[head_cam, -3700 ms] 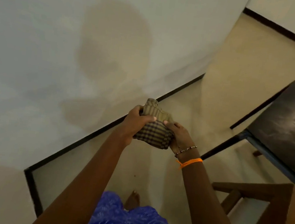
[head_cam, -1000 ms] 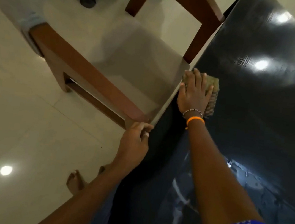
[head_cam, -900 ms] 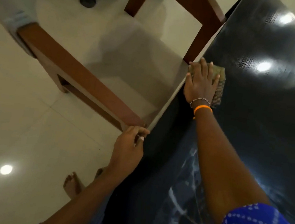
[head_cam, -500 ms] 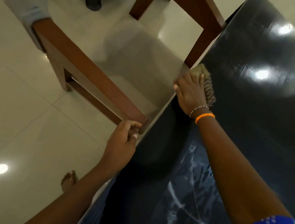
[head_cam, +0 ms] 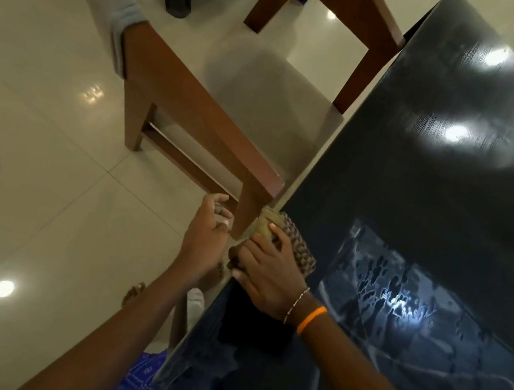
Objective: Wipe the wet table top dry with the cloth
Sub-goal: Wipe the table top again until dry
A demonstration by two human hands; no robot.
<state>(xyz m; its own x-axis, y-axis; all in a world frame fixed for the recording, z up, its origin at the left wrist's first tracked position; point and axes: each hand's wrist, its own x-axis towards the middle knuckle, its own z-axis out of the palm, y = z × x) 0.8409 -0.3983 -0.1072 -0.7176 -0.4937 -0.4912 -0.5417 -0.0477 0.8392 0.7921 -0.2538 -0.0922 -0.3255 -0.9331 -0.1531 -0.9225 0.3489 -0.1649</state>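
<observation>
Right hand: I see my right hand (head_cam: 267, 274) pressed palm down on the cloth (head_cam: 288, 244) at the left edge of the tabletop (head_cam: 442, 201); its fingers (head_cam: 261, 250) are curled over the cloth and clamped on it, with one fingertip on the olive fold at the far end.
Cloth: folded into a thick pad, checked weave on the right side, plain olive on the left; it lies on the tabletop's left edge, just beside the near front leg of the chair (head_cam: 201, 113).
Left hand: my left hand (head_cam: 206, 237) hangs off the tabletop over the floor (head_cam: 42, 168), just left of the cloth and near the chair leg; its fingers (head_cam: 219, 213) are apart and loosely bent, holding nothing.
Tabletop: dark and glossy, running from near right to far centre; to the right of my right hand I see a pale wet patch (head_cam: 399, 293) with beads and streaks of water, and more streaks toward the near edge.
Wrist: an orange band (head_cam: 311, 320) and a thin bead bracelet (head_cam: 295, 305) sit on my right wrist.
Chair: brown wood with a pale seat, drawn up to the tabletop's left edge, far from me.
Floor: pale glossy tiles with lamp reflections; a bare foot (head_cam: 133, 291) shows below my left forearm.
Clothing: blue patterned fabric (head_cam: 142, 381) at the near edge.
</observation>
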